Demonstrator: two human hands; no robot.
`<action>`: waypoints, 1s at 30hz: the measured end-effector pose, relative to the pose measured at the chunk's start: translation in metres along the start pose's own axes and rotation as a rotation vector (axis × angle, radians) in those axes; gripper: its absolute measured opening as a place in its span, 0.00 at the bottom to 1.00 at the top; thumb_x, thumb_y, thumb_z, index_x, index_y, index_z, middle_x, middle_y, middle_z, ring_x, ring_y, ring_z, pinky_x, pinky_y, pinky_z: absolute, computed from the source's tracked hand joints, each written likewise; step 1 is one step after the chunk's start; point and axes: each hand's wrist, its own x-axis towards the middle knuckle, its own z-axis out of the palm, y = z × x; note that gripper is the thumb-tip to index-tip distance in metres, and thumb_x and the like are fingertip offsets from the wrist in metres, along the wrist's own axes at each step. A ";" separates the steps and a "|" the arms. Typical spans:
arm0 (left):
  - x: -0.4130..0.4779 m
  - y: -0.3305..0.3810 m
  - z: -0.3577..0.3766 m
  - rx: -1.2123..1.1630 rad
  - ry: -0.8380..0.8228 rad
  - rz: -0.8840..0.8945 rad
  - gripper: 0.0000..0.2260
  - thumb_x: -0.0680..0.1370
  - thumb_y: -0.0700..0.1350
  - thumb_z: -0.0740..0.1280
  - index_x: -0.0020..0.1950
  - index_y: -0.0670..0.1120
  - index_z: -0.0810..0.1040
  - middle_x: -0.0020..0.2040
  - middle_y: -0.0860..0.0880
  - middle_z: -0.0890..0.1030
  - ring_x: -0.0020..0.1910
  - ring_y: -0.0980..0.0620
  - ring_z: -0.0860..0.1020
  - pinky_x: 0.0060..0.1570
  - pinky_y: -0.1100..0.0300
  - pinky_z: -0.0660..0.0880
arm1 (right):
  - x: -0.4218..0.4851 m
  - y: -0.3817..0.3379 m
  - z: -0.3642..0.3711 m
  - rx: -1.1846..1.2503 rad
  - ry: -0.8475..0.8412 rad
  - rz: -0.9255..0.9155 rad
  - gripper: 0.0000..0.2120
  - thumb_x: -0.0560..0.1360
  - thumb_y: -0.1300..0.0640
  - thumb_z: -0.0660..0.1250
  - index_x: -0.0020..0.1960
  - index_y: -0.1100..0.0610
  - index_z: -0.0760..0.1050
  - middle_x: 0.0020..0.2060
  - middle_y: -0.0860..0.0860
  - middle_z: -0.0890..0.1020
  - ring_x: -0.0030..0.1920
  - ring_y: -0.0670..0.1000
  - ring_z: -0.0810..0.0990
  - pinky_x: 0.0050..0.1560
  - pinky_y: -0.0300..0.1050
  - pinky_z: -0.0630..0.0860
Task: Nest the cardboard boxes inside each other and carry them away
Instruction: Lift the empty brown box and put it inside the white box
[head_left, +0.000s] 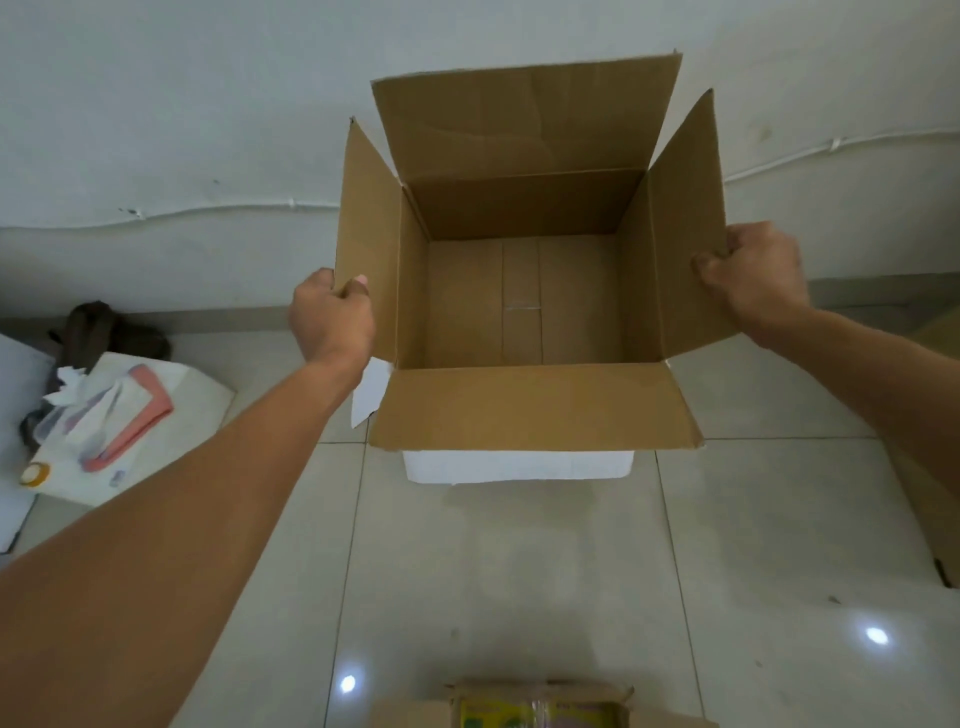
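A large open cardboard box (524, 306) is in the middle of the head view, white on its outside, all flaps spread, and empty inside. My left hand (330, 317) pinches the edge of its left flap. My right hand (753, 275) grips the edge of its right flap. A smaller cardboard box (540, 704) with a yellow label peeks in at the bottom edge. Part of another cardboard box (935, 519) shows at the right edge.
The floor is pale glossy tile (519, 571) and a white wall (208, 130) rises just behind the big box. At the left lie a white bag (156, 431) with pink cloth and paper, a roll of tape (35, 474) and dark shoes (104, 332).
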 end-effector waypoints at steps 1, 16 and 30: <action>0.003 -0.006 0.007 0.010 -0.006 -0.007 0.12 0.77 0.44 0.65 0.36 0.39 0.71 0.33 0.48 0.73 0.29 0.52 0.69 0.27 0.65 0.66 | 0.004 0.004 0.008 -0.003 0.005 0.004 0.12 0.76 0.58 0.63 0.55 0.64 0.78 0.50 0.61 0.82 0.43 0.57 0.80 0.49 0.47 0.77; 0.033 -0.095 0.077 0.084 -0.055 -0.045 0.05 0.78 0.44 0.65 0.43 0.46 0.76 0.37 0.51 0.77 0.31 0.59 0.74 0.29 0.68 0.68 | 0.037 0.057 0.116 -0.059 -0.066 0.048 0.13 0.77 0.57 0.63 0.56 0.65 0.77 0.52 0.61 0.81 0.45 0.58 0.80 0.48 0.46 0.75; 0.039 -0.145 0.121 0.210 -0.084 -0.032 0.11 0.79 0.46 0.63 0.56 0.41 0.78 0.53 0.41 0.81 0.50 0.45 0.79 0.44 0.61 0.70 | 0.044 0.089 0.169 -0.071 -0.114 0.051 0.13 0.74 0.60 0.64 0.53 0.69 0.77 0.49 0.64 0.82 0.48 0.63 0.81 0.51 0.56 0.79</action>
